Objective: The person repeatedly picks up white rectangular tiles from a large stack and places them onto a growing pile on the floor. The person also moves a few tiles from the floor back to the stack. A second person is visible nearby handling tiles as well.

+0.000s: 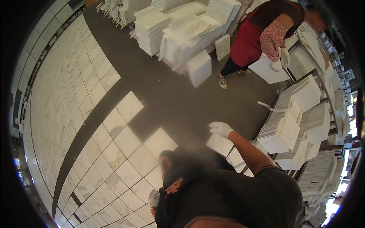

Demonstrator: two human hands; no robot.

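Over the dark floor (167,95), the right hand (220,129) hovers gloved, fingers loosely spread, holding nothing, just above a loose tile (219,144). Left hand (153,198) rests near the laid tiles (114,152), grip unclear. A careless reach might chip that tile's edge.

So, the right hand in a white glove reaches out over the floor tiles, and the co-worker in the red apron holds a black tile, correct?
Not quite: the head view shows the tile held by the co-worker is white, not black. The right hand, in a white glove, does reach out over the floor tiles.
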